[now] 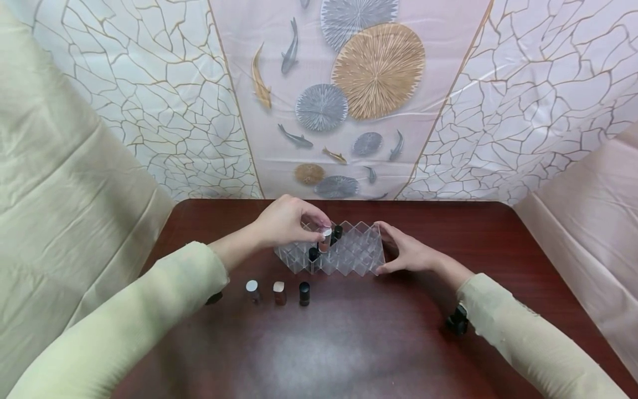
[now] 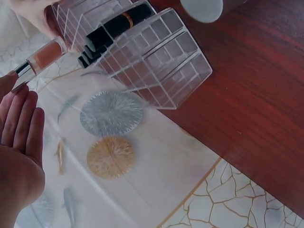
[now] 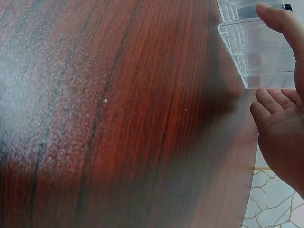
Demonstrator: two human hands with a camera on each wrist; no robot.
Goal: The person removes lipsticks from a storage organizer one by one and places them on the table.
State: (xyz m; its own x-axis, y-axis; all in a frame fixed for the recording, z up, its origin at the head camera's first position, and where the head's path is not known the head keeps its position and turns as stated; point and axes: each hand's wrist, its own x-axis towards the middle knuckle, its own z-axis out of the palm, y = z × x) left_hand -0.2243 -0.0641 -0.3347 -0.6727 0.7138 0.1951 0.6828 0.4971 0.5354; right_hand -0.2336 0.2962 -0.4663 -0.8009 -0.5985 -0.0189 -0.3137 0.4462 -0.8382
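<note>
"Why grip it so?"

"The left hand pinches a slim clear-and-coral tube by its silvery end, probably to leave the coral end free. Right of that pinch, the right hand clamps the end of a clear plastic lattice organiser, likely steadying it."

"What does one view add?"

"The left wrist view shows the coral end outside the compartments. Only the head view shows all three short capped tubes standing nearer the wearer than the pinch."

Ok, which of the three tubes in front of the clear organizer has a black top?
The rightmost tube; the leftmost tube has a whitish top, the middle tube a pale pinkish one.
</note>
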